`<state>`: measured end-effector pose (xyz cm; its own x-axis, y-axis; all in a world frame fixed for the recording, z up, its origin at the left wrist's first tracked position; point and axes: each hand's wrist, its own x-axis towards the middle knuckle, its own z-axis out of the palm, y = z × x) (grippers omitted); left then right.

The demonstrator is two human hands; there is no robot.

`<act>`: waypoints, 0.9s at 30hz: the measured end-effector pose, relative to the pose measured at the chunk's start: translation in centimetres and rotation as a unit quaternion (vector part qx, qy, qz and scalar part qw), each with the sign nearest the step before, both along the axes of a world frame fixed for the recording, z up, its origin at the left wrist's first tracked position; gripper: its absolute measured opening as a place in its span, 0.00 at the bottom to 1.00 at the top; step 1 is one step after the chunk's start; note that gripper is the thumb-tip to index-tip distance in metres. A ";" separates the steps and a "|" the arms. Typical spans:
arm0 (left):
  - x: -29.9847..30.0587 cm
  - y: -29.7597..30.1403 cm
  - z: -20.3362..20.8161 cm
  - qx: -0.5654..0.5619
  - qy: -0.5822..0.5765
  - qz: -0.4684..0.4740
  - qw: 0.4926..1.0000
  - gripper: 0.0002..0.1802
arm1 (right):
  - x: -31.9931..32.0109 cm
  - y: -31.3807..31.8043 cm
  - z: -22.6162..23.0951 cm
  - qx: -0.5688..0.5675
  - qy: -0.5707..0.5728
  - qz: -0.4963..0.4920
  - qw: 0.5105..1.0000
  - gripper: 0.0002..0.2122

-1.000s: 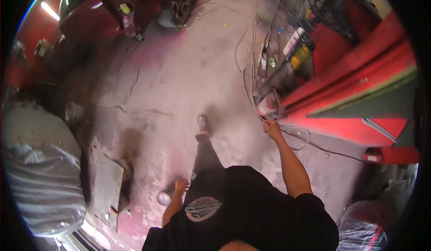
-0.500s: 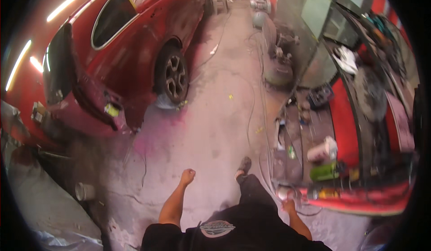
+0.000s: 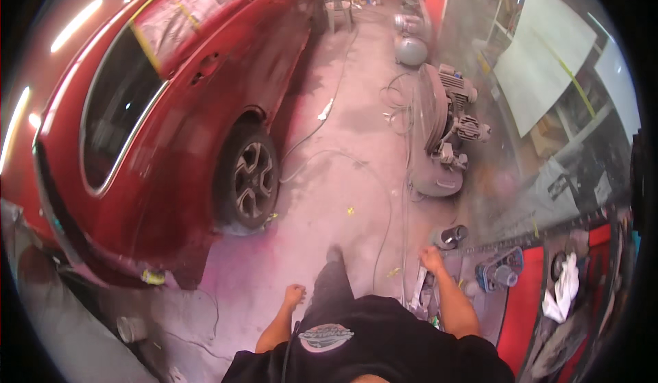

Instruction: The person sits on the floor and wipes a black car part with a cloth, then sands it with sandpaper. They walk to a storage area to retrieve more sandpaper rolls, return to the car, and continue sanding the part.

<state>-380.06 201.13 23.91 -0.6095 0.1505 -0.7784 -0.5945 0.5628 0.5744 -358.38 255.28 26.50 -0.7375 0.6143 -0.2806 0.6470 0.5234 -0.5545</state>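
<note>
My left hand (image 3: 295, 295) hangs low over the floor at my left side, its fingers curled in, with nothing visible in them. Ahead on the right, my right hand (image 3: 430, 258) is closed at the near side of a dark, open-topped cup (image 3: 452, 236). How the fingers grip the cup is partly hidden. Near the right forearm lies a pale, narrow object (image 3: 417, 287) among several small items. A red car (image 3: 171, 129) with a dark rear wheel (image 3: 248, 177) stands to the left, its upper part partly masked with paper (image 3: 185, 23) and yellow tape.
A dusty air compressor (image 3: 442, 136) stands ahead right, beside a hose (image 3: 404, 143) trailing over the pink-dusted floor (image 3: 329, 191). A blue plastic holder (image 3: 499, 270), a white cloth (image 3: 563, 287) and red panels (image 3: 524, 307) lie at right. A white bucket (image 3: 130, 329) stands lower left; a chair (image 3: 337, 7) far ahead.
I have stepped forward, past the bench items on the right, and the car and compressor appear nearer. My right hand has moved forward with the cup; my left hand has lowered.
</note>
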 end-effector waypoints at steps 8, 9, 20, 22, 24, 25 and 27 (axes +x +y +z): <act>-27.3 12.3 -11.0 0.031 0.173 -0.338 0.924 0.16 | -23.2 14.9 -5.1 -0.065 0.050 -0.052 0.995 0.11; -30.9 17.0 -9.9 0.003 0.111 -0.322 0.940 0.15 | -23.5 16.7 -5.0 -0.085 -0.020 -0.041 0.995 0.11; -80.9 61.6 3.1 0.064 0.262 -0.197 0.942 0.15 | -38.8 33.8 -6.2 -0.272 -0.176 -0.133 0.937 0.12; -86.0 69.1 4.1 0.090 0.221 -0.176 0.955 0.14 | -43.4 39.7 -9.6 -0.238 -0.222 -0.005 0.945 0.12; -89.9 71.0 2.5 0.079 0.274 -0.208 0.935 0.15 | -51.7 47.5 -14.5 -0.092 -0.227 0.272 0.931 0.13; -88.9 73.1 1.3 0.242 0.241 -0.164 0.925 0.14 | -54.4 52.7 -15.8 -0.029 -0.243 0.341 0.908 0.13; -88.7 79.2 -1.2 0.112 0.024 -0.176 0.978 0.13 | -56.4 58.7 -17.8 -0.139 -0.357 0.304 0.872 0.16</act>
<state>-468.74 280.29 22.68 -0.5244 0.5218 -0.6728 -0.3552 0.5840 0.7299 -414.82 314.01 8.66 -0.4795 0.0062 -0.8775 0.5287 0.8001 -0.2833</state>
